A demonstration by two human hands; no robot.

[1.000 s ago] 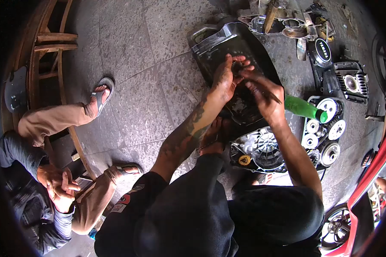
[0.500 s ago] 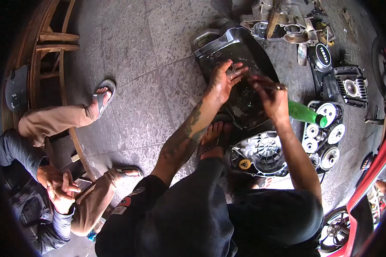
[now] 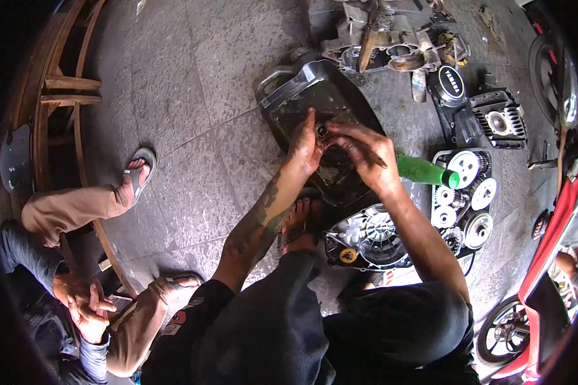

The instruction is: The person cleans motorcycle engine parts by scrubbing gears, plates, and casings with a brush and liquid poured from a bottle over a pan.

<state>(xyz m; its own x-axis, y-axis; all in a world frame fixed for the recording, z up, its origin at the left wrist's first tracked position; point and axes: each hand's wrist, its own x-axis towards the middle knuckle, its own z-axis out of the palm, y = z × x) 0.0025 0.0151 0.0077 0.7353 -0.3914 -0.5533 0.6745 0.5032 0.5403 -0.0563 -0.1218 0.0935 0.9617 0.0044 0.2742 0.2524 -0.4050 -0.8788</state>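
Note:
My left hand (image 3: 307, 146) is closed around a small dark metal part with a round hole (image 3: 322, 130), above the black plastic pan (image 3: 282, 96). My right hand (image 3: 371, 157) meets it from the right, its fingertips at the part. A thin brownish handle (image 3: 380, 162) juts out of the right hand; its working end is hidden by the fingers. Dark wet liquid lies in the pan. A green bottle (image 3: 424, 170) rests on its side by my right wrist. Below the pan sits an engine cover (image 3: 376, 234) with a small yellowish gear (image 3: 348, 255).
A tray of gears (image 3: 462, 199) stands at the right. Beyond are a YAMAHA cover (image 3: 451, 82), a finned cylinder (image 3: 499, 120) and a dirty engine case (image 3: 404, 48). Another person's clasped hands (image 3: 87, 308) and a wooden bench (image 3: 70, 90) are left; a red motorcycle (image 3: 546, 256) is right.
My hands have come together, the right fingers moving in to the small part at the left hand. The view has shifted, so the surroundings appear further left.

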